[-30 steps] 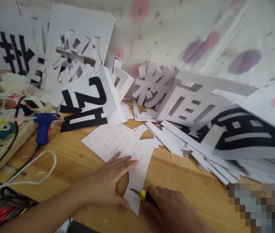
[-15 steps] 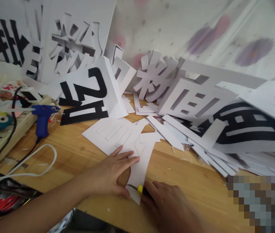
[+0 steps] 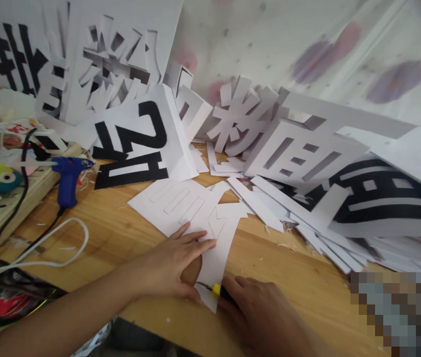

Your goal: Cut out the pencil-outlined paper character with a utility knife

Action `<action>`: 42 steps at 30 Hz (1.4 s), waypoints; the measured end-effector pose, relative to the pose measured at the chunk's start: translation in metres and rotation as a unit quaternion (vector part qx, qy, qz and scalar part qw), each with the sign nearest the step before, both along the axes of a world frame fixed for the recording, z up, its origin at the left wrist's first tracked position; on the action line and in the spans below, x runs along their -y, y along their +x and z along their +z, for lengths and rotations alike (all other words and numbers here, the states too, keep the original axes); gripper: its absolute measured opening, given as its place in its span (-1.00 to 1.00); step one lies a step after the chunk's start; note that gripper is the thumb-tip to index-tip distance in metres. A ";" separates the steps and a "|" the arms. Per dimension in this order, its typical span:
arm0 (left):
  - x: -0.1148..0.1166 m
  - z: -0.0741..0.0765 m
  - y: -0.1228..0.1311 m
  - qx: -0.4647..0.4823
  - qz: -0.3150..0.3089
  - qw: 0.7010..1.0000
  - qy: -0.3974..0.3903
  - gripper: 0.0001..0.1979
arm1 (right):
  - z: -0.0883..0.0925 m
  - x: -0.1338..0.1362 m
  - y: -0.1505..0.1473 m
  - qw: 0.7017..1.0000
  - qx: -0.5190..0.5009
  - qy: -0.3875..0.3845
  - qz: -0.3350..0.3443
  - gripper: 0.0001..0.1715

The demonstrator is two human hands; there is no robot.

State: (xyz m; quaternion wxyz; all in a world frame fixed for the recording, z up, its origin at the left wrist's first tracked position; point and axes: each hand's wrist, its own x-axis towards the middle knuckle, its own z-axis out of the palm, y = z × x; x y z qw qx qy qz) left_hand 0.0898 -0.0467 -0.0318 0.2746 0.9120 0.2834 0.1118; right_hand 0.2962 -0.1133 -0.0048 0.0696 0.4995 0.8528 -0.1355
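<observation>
My left hand lies with its fingers spread on a white sheet of board marked with pencilled outlines. Near its thumb, a craft knife with a yellow and black handle has its thin dark blade against the lower part of the sheet. Closed round the knife's handle is my right hand, resting low on the wooden table. The blade's very tip is hard to make out beside my left thumb.
Cut white character shapes stand along the back. A black-printed sheet leans behind the board. On the left are a blue glue gun and a white cable. White strips lie to the right.
The whole view has shifted slightly, with things appearing a little further right. Both hands, the knife and the sheet keep nearly the same positions relative to each other.
</observation>
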 end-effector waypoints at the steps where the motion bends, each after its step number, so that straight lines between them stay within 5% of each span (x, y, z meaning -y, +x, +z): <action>1: 0.000 0.000 0.000 -0.001 -0.002 1.000 0.001 -0.12 | 0.000 0.000 0.000 1.000 -0.001 0.001 0.001 -0.90; 7: 0.000 0.000 0.000 0.005 -0.002 1.000 0.008 -0.10 | -0.004 0.001 -0.001 0.999 0.014 0.042 0.016 -0.91; 16: -0.003 0.003 0.001 -0.010 -0.015 1.000 0.012 -0.14 | 0.003 0.000 -0.005 0.980 0.100 0.115 0.125 -0.87; 42: -0.007 0.001 0.000 -0.039 -0.032 0.999 0.002 -0.14 | -0.013 0.004 0.013 0.975 0.124 0.123 0.139 -0.90</action>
